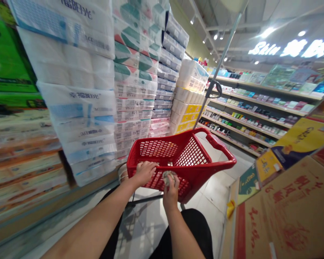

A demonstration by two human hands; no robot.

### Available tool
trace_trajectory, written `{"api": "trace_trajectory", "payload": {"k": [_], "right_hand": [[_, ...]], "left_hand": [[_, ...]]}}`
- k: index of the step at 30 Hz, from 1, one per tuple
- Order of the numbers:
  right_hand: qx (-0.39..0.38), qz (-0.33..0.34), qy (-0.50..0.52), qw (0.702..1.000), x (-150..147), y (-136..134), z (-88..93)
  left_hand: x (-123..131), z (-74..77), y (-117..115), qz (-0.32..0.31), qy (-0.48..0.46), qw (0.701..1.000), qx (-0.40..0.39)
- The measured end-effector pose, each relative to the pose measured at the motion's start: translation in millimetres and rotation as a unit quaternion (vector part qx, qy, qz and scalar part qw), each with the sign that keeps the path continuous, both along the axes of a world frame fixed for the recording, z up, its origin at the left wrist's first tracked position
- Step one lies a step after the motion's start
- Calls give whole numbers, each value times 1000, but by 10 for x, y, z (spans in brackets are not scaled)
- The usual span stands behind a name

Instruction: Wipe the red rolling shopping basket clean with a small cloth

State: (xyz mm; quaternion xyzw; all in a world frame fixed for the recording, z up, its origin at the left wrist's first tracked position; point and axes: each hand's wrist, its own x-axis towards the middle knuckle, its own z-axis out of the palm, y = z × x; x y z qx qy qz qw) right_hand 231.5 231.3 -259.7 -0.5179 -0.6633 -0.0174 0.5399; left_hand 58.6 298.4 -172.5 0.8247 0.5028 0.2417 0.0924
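A red shopping cart (213, 166) with perforated plastic sides stands in front of me, its handle pointing to the right. My left hand (145, 172) is closed over the cart's near rim toward its left end. Against the outside of the near side wall, my right hand (171, 189) presses a crumpled, pale cloth (168, 177), fingers bent around it. Parts of the cloth are hidden under those fingers. A metal pole (218, 68) with a dark clip rises behind the cart.
Tall stacks of wrapped paper rolls (89, 97) line the left. Cardboard boxes (288, 216) stand close on the right. Shelves of small goods (248, 104) run across the back. My knees are below the cart, over the tiled floor (212, 201).
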Motion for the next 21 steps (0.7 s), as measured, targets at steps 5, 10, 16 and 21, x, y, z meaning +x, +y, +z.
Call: {"api": "trace_trajectory", "payload": {"k": [5, 10, 16, 21], "right_hand": [[-32, 66, -22, 997, -142, 8, 15], [-48, 69, -7, 996, -191, 37, -22], [-72, 89, -10, 993, -163, 20, -72], [-72, 68, -2, 995, -119, 5, -114]], "left_hand": [[7, 55, -35, 19, 19, 1000, -6], [0, 45, -30, 22, 12, 1000, 5], [5, 68, -50, 23, 20, 1000, -8], [23, 87, -79, 25, 19, 999, -10]]}}
